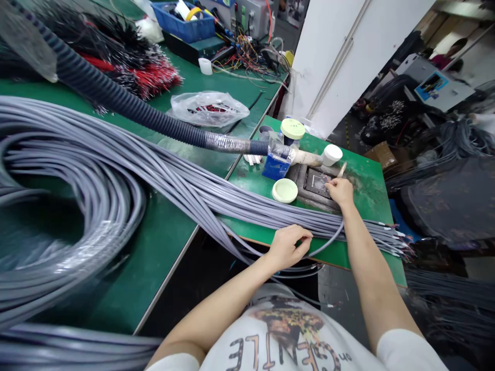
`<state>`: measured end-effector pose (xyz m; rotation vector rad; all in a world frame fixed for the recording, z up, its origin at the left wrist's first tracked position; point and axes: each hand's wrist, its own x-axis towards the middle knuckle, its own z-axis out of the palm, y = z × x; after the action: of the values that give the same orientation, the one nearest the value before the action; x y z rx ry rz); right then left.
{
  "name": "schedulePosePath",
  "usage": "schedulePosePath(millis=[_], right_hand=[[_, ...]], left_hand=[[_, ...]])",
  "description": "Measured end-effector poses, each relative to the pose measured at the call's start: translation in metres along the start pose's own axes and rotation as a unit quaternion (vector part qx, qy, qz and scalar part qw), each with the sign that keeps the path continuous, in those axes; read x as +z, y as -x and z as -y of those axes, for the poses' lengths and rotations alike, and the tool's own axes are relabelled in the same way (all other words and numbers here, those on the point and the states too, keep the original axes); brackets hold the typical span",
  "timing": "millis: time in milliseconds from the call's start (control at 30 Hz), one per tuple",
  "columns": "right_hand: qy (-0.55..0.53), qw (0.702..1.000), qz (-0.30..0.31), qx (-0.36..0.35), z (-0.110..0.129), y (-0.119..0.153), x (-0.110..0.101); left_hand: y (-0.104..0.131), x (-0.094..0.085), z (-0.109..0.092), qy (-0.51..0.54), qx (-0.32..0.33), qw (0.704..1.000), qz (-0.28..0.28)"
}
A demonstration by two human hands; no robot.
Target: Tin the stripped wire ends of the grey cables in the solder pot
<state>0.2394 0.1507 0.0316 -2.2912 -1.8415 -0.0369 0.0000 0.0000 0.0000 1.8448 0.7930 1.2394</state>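
A thick bundle of grey cables (240,198) runs across the green table, with stripped coloured wire ends at its right. My right hand (340,191) pinches a grey cable near its end, over a dark square pot (317,181) set in a grey block. From there the cable loops down beneath my right wrist toward my left hand. My left hand (291,245) is at the table's front edge, its fingers curled beside the looped cable; whether it grips anything is hidden. The nozzle (307,157) of a corrugated hose (154,111) points at the pot from the left.
Around the pot stand a pale green lid (285,190), a white cup (331,154), a yellow-lidded jar (293,129) and a blue box (276,164). Coiled cables (88,242) cover the left table (170,232). A person (444,59) is in the right background.
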Motion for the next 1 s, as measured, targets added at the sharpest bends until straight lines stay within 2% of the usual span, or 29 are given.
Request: schedulePosePath(millis=[300,433,533,633,700,767,867,933,1000], right_hand=[[-0.035,0.999,-0.017,-0.008,0.000,0.001,0.000],[-0.080,0.996,-0.045,-0.024,0.002,0.011,-0.015],[-0.153,0.985,-0.060,-0.046,0.010,0.042,-0.036],[-0.332,0.939,-0.053,-0.068,0.025,0.088,-0.059],[-0.391,0.916,-0.049,-0.076,0.037,0.118,-0.070],[-0.429,0.898,-0.048,-0.078,0.049,0.142,-0.076],[-0.456,0.885,-0.038,-0.092,0.061,0.166,-0.078],[-0.461,0.881,-0.025,-0.103,0.066,0.175,-0.078],[-0.466,0.878,-0.015,-0.107,0.069,0.181,-0.078]], left_hand=[[0.000,0.000,0.001,0.004,0.015,1.000,-0.008],[0.002,0.003,0.007,0.008,0.028,0.999,-0.021],[0.003,0.003,0.009,0.016,0.027,0.999,-0.030],[0.001,0.002,0.006,0.047,0.005,0.998,-0.037],[-0.001,0.003,0.002,0.102,-0.043,0.992,-0.057],[-0.004,0.007,-0.005,0.215,-0.120,0.966,-0.083],[-0.009,0.018,-0.016,0.416,-0.220,0.876,-0.107],[-0.010,0.025,-0.024,0.500,-0.249,0.820,-0.124],[-0.011,0.029,-0.031,0.546,-0.258,0.784,-0.144]])
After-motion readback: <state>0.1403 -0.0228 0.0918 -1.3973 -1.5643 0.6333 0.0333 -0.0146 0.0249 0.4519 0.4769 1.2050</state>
